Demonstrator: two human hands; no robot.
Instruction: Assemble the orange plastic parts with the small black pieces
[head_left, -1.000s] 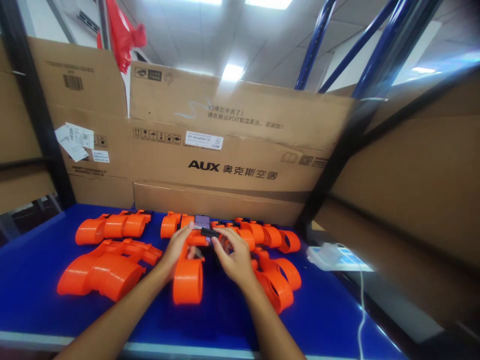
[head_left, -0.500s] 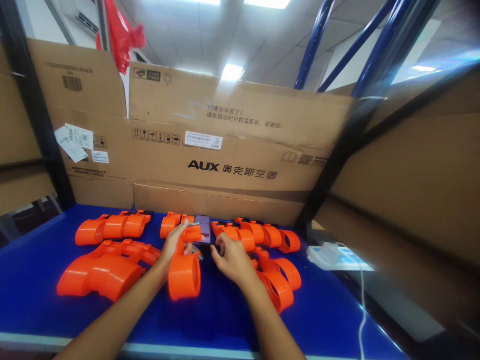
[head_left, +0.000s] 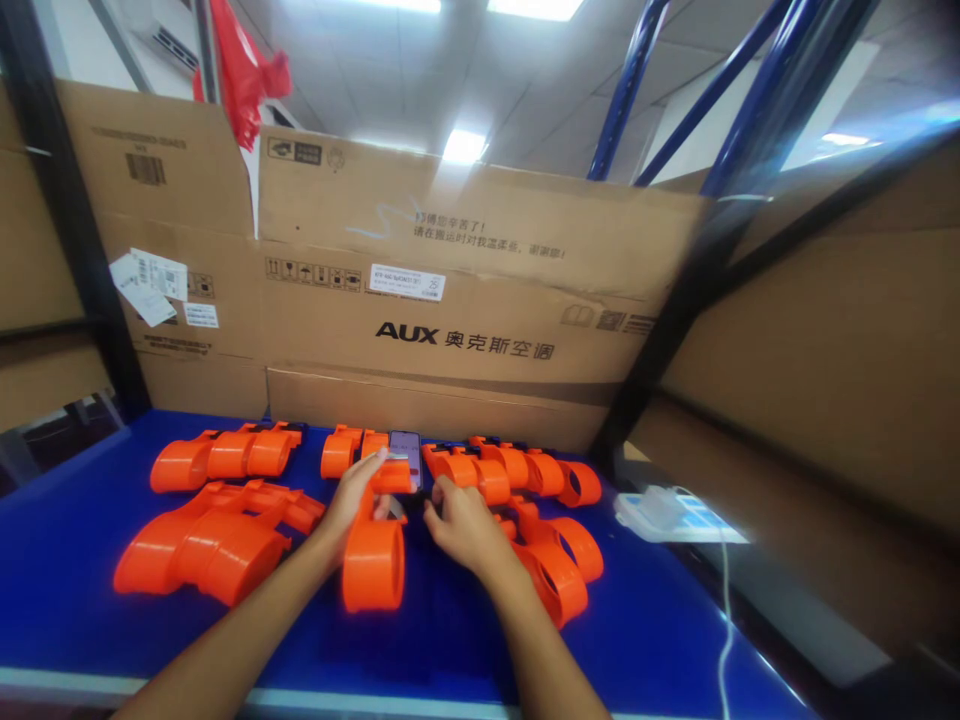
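Observation:
My left hand (head_left: 352, 503) is closed around an orange plastic part (head_left: 373, 568), whose wide ring hangs down toward me. A small grey metallic piece shows by the fingers at the part's near side; its kind is unclear. To the right, my right hand (head_left: 463, 522) has its fingers curled together. Something small and dark is at its fingertips, too hidden to name. Behind the held part a phone (head_left: 406, 446) with a lit screen lies on the blue table (head_left: 450, 640), partly covered by the part.
Rows of similar orange parts lie on both sides: a left back row (head_left: 229, 455), a left front group (head_left: 202, 545), a right back row (head_left: 525, 468) and a right front group (head_left: 559, 565). A cardboard wall (head_left: 337, 340) closes the back. A white power strip (head_left: 679, 515) with a cable sits at the right.
My left hand and the orange part have shifted slightly to the right, with the ring a little lower. My right hand has barely moved.

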